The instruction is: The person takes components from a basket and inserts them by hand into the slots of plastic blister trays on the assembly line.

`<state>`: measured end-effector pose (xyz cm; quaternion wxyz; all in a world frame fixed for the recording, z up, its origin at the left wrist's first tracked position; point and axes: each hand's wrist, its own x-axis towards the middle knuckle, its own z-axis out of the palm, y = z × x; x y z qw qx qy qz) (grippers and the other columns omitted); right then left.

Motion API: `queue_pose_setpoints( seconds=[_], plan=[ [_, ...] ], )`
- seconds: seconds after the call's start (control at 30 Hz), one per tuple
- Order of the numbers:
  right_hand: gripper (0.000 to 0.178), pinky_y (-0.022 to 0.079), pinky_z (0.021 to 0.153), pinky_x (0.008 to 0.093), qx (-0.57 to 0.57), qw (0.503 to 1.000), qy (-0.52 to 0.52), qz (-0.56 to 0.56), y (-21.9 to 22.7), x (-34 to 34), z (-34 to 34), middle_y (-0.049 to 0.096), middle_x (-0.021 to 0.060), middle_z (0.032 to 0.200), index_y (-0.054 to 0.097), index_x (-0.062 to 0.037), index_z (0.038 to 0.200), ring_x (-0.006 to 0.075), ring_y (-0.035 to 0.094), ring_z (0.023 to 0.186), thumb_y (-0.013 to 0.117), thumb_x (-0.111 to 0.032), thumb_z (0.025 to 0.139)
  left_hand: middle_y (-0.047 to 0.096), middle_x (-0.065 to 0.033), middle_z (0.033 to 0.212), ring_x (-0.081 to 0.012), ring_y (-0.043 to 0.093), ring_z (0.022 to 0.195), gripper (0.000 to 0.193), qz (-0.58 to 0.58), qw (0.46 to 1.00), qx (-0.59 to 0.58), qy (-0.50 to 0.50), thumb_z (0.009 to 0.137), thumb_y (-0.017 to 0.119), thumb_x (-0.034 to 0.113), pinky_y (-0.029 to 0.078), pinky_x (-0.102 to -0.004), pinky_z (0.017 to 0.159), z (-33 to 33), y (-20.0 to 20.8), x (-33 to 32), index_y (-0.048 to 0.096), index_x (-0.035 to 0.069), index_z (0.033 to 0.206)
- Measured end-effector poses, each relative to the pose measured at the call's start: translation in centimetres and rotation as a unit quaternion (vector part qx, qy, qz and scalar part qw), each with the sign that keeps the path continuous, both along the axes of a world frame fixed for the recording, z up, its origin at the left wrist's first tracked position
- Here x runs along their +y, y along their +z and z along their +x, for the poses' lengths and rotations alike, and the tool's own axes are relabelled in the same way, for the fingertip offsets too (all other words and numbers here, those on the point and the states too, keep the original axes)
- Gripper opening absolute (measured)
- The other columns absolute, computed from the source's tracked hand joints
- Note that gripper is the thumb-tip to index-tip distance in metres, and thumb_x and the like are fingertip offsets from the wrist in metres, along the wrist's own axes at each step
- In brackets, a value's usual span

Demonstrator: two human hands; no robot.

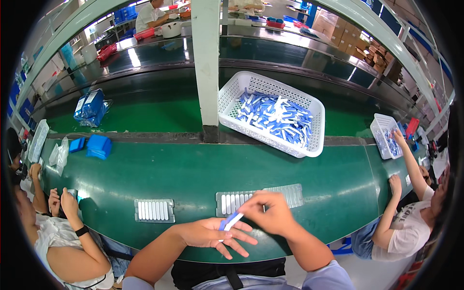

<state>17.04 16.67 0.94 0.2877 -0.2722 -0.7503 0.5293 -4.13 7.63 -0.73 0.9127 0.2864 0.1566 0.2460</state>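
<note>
Low in the middle, my left hand (pixel 212 234) is palm up with its fingers spread. A slim blue-and-white plastic stick (pixel 234 221) slants across it, its blue end by the thumb, which appears to hold it. My right hand (pixel 270 210) pinches the stick's white upper end between thumb and fingertips. Just beyond my hands lies a clear blister tray (pixel 221 205) with white sticks in its slots, partly hidden by my right hand. Another clear tray part (pixel 290 195) with bare slots shows to its right. A smaller clear tray (pixel 154 210) of white sticks sits to the left.
A white perforated basket (pixel 309 152) heaped with blue-and-white sticks stands beyond, right of a white post (pixel 207 72). Blue packages (pixel 98 147) lie at left. Co-workers sit on both sides; the right one reaches into a smaller white basket (pixel 382 140).
</note>
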Motion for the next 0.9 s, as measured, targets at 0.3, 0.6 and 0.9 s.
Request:
queue_pose_setpoints(
  seconds=[0.3, 0.6, 0.9],
  plan=[
    [0.006, 0.043, 0.062, 0.0217, 0.028, 0.976, -0.008, -0.218, 0.0, 0.6, 0.9, 0.07, 0.0044, 0.082, 0.074, 0.0016, 0.086, 0.0054, 0.056, 0.07, 0.075, -0.004, 0.089, 0.043, -0.0225, 0.15, -0.0342, 0.059, 0.125, 0.056, 0.001, 0.999, 0.027, 0.032, 0.107, 0.046, 0.025, 0.059, -0.034, 0.085, -0.3, 0.1, 0.1, 0.024, 0.001, 0.153],
    [0.011, 0.036, 0.056, 0.0249, 0.247, 0.92, -0.244, -0.185, 0.8, 2.2, 1.2, 0.057, 0.0019, 0.064, 0.069, -0.0016, 0.081, 0.0082, 0.048, 0.059, 0.07, -0.007, 0.091, 0.058, -0.0252, 0.133, -0.0302, 0.069, 0.104, 0.045, 0.019, 0.994, 0.081, 0.072, 0.107, 0.043, 0.021, 0.062, -0.0323, 0.07, -0.4, 0.2, -0.2, 0.039, -0.005, 0.143],
    [0.012, 0.042, 0.055, 0.0232, 0.222, 0.929, -0.229, -0.187, 1.1, 3.7, 3.6, 0.067, 0.0064, 0.068, 0.074, 0.0028, 0.085, 0.0089, 0.056, 0.059, 0.075, -0.009, 0.088, 0.055, -0.0317, 0.132, -0.0363, 0.071, 0.101, 0.04, 0.0, 0.995, 0.055, 0.079, 0.105, 0.043, 0.013, 0.064, -0.0359, 0.067, -0.4, 0.0, 0.0, 0.037, -0.005, 0.14]
  ],
)
